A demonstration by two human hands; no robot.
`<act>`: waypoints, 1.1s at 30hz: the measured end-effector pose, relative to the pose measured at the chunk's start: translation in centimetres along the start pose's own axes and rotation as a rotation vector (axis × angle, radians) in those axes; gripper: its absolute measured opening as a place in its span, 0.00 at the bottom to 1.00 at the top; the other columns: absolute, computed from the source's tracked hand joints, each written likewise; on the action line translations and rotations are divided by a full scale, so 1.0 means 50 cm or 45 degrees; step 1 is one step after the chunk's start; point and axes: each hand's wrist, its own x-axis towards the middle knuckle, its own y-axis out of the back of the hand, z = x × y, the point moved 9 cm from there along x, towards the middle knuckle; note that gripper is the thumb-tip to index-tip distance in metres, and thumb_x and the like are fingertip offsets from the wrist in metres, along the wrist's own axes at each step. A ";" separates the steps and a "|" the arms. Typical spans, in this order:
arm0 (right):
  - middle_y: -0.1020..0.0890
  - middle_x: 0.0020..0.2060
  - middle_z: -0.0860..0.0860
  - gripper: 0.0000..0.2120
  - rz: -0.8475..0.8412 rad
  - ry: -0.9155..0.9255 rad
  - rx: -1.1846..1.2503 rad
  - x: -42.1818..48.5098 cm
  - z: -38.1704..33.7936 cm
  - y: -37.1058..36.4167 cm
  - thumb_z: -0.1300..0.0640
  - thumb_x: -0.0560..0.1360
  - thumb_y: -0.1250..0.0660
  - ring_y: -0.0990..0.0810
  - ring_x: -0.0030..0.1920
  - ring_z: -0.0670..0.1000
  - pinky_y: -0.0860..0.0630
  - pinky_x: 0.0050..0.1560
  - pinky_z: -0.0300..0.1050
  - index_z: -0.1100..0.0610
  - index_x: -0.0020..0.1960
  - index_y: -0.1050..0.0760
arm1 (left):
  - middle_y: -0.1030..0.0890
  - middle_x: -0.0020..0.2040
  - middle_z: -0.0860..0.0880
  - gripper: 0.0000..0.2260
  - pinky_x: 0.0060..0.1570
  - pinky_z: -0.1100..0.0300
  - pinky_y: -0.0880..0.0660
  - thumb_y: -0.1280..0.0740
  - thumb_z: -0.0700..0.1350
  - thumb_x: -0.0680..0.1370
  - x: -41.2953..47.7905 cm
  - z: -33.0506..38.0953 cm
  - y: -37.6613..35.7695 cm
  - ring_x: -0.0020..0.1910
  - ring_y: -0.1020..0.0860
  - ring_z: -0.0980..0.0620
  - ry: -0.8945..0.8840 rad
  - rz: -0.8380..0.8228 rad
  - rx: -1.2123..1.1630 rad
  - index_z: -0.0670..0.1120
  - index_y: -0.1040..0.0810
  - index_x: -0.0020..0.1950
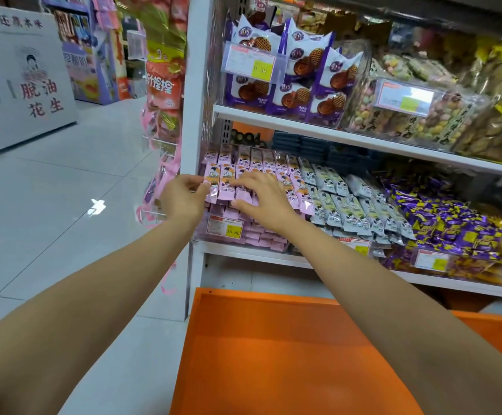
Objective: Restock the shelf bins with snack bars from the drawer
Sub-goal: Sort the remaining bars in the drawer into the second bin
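Standing in tight rows in the clear bin (202, 235) on the lower shelf (258, 254), the pink snack bars (245, 163) have their long axis running front to back, upper ends leaning rearward. The left hand (183, 197) pinches the leftmost bar's edge with curled fingers. The right hand (263, 196) lies palm down, fingers spread straight across the front row, above the orange drawer (273, 339)

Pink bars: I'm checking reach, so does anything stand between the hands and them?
Nothing visible does: the left hand pinches the leftmost of the pink bars, the right hand rests on them.
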 end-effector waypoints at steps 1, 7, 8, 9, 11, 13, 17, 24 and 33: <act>0.26 0.66 0.50 0.19 0.003 0.001 0.002 0.000 0.001 -0.001 0.48 0.77 0.32 0.33 0.67 0.53 0.41 0.65 0.50 0.48 0.67 0.25 | 0.16 0.50 0.46 0.08 0.54 0.57 0.25 0.30 0.45 0.77 0.003 0.004 -0.002 0.49 0.19 0.49 -0.018 0.000 0.044 0.44 0.17 0.54; 0.25 0.66 0.50 0.18 0.016 0.007 0.008 -0.001 0.004 -0.002 0.48 0.78 0.33 0.32 0.67 0.53 0.40 0.66 0.51 0.48 0.67 0.25 | 0.16 0.54 0.45 0.13 0.50 0.60 0.30 0.34 0.48 0.80 0.010 0.025 -0.008 0.48 0.21 0.49 -0.154 -0.032 0.285 0.45 0.18 0.61; 0.25 0.65 0.50 0.18 0.019 0.010 0.013 -0.001 0.003 -0.003 0.48 0.78 0.33 0.32 0.67 0.53 0.40 0.66 0.51 0.48 0.67 0.25 | 0.16 0.53 0.44 0.13 0.50 0.59 0.28 0.34 0.48 0.80 0.012 0.025 -0.011 0.47 0.21 0.48 -0.193 -0.056 0.325 0.45 0.19 0.62; 0.25 0.65 0.50 0.18 0.023 0.013 0.019 -0.001 0.003 -0.003 0.49 0.78 0.33 0.32 0.67 0.53 0.40 0.66 0.51 0.49 0.67 0.25 | 0.16 0.52 0.44 0.14 0.49 0.56 0.26 0.34 0.49 0.79 0.013 0.026 -0.015 0.47 0.21 0.46 -0.242 -0.086 0.370 0.46 0.19 0.63; 0.25 0.65 0.50 0.18 0.035 0.019 0.019 0.000 0.003 -0.003 0.49 0.78 0.33 0.32 0.67 0.53 0.40 0.65 0.51 0.49 0.67 0.25 | 0.18 0.51 0.42 0.16 0.49 0.51 0.25 0.34 0.50 0.78 0.014 0.022 -0.024 0.47 0.21 0.42 -0.320 -0.132 0.468 0.47 0.20 0.64; 0.25 0.64 0.50 0.18 0.050 0.025 0.020 0.000 0.004 -0.004 0.50 0.78 0.33 0.31 0.66 0.53 0.40 0.64 0.50 0.49 0.67 0.25 | 0.20 0.51 0.40 0.17 0.50 0.50 0.27 0.34 0.51 0.78 0.010 0.013 -0.032 0.50 0.23 0.40 -0.352 -0.165 0.527 0.46 0.21 0.64; 0.23 0.62 0.50 0.17 0.121 0.056 0.030 -0.004 0.001 -0.006 0.49 0.77 0.33 0.30 0.64 0.54 0.40 0.62 0.49 0.49 0.66 0.24 | 0.25 0.61 0.41 0.19 0.60 0.50 0.33 0.34 0.49 0.79 -0.020 0.010 -0.024 0.62 0.30 0.42 -0.354 -0.119 0.488 0.44 0.26 0.68; 0.24 0.64 0.53 0.17 0.233 0.120 0.075 -0.021 -0.008 0.002 0.51 0.76 0.33 0.30 0.66 0.55 0.39 0.66 0.52 0.52 0.65 0.23 | 0.31 0.65 0.38 0.22 0.67 0.48 0.37 0.34 0.44 0.78 -0.103 0.006 -0.006 0.67 0.35 0.41 -0.484 -0.008 0.596 0.40 0.32 0.71; 0.20 0.55 0.53 0.12 0.215 0.318 0.203 -0.209 -0.041 -0.099 0.56 0.78 0.37 0.25 0.58 0.55 0.32 0.58 0.49 0.59 0.58 0.22 | 0.26 0.60 0.38 0.18 0.58 0.46 0.32 0.35 0.43 0.74 -0.235 -0.152 -0.064 0.59 0.27 0.37 -0.712 -0.358 0.963 0.39 0.26 0.62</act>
